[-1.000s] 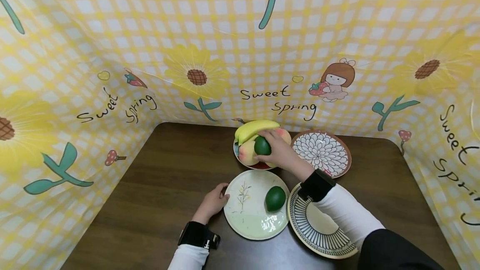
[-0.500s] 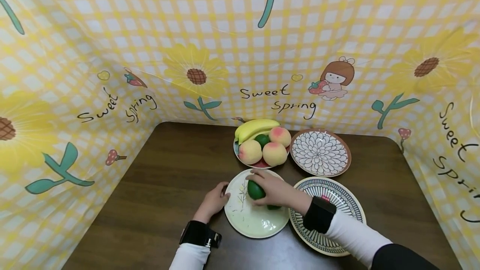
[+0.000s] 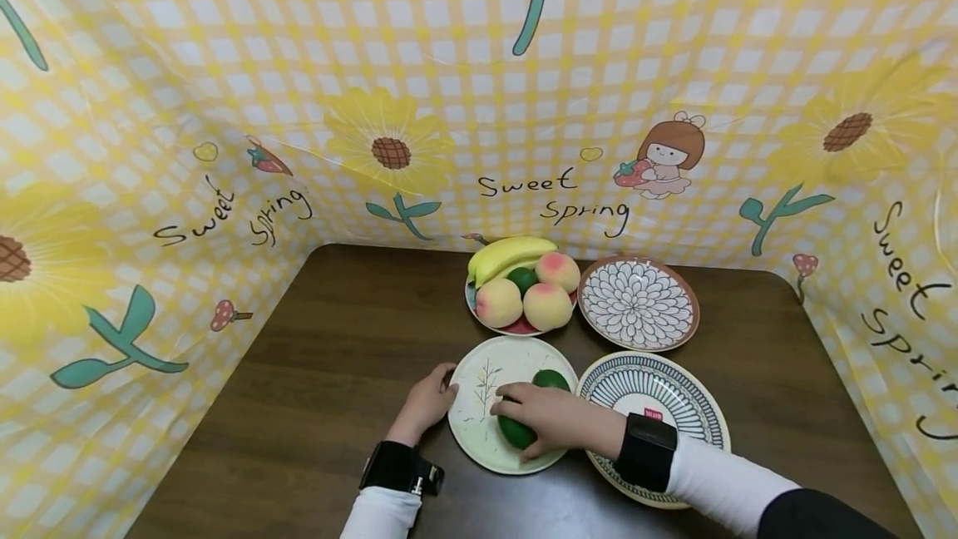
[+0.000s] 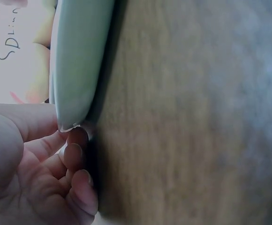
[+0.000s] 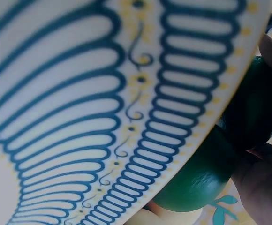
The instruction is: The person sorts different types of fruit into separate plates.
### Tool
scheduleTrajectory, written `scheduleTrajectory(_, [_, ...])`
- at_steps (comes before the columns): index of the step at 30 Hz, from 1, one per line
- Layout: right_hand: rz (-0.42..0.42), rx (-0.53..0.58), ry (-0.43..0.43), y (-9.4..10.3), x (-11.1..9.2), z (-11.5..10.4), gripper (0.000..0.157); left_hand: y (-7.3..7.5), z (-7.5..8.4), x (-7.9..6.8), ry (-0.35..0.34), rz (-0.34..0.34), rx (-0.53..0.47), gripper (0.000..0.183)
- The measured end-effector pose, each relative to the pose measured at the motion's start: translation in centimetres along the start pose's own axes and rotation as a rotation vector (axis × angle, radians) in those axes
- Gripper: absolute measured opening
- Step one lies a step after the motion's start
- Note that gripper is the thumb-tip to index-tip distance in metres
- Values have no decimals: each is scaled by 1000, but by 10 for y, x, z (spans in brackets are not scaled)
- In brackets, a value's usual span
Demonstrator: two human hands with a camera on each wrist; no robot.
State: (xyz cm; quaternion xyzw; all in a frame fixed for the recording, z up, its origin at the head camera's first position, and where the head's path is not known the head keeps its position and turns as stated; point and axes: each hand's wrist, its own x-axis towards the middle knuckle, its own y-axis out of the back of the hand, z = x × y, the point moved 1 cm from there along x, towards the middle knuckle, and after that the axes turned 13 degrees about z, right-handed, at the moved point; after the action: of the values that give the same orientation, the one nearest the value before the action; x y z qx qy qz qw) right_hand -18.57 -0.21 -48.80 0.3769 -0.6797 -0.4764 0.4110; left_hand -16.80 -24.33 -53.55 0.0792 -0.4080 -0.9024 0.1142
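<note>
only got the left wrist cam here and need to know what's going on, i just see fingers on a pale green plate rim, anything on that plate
Observer: Yes, two green fruits; the right hand grips the nearer green fruit on the pale green plate.
Operator: where's the other one
Observer: The second green fruit lies just behind that hand, on the same plate.
Operator: other plates around?
Observer: A blue-striped plate sits right of it; behind are a fruit plate with a banana and peaches, and a flower-patterned plate.
</note>
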Motion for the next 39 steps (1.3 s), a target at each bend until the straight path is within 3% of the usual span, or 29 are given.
scheduleTrajectory(8, [8,-118,81,-7,-9,-2,70,0,2,-1,13,-7,-11,41])
scheduleTrajectory(14, [1,-92,63,-6,-10,0,71,0,2,0,-2,2,-10,41])
scheduleTrajectory(23, [-12,-66,34,-2,-9,2,85,-1,1,-1,-1,-3,-15,42])
scheduleTrajectory(28, [-30,-3,6,2,-6,4,87,-1,2,-2,1,-4,-27,42])
scheduleTrajectory(34, [11,59,-51,24,8,14,84,-2,2,-2,1,-5,-36,42])
scheduleTrajectory(39, [186,93,-222,63,34,43,64,0,0,0,10,-13,-39,42])
